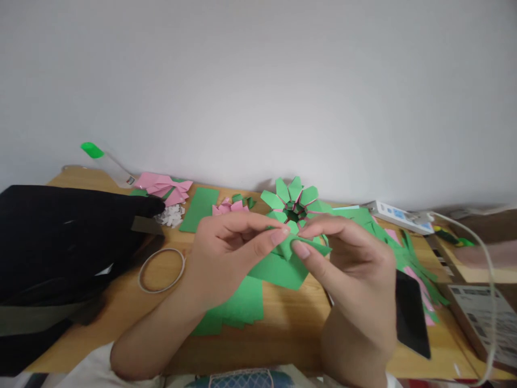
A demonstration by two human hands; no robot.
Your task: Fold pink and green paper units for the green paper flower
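Between my two hands is a partly folded sheet of green paper [283,270], held above the table. My left hand [230,253] pinches its upper edge between thumb and fingers. On the other side, my right hand [347,264] grips a folded flap close to the left thumb. Just behind the fingers stands a green paper flower [297,189] with pink edges inside its petals. Below my left hand lie stacked green paper sheets [238,304], partly covered by the hand and forearm.
A dark cloth [68,242] covers the table's left side, beside a round ring [161,271]. Pink folded papers [165,186] lie at the back. To the right are a black phone [412,315], green paper strips [398,250] and a power strip [399,216] with a white cable [487,253].
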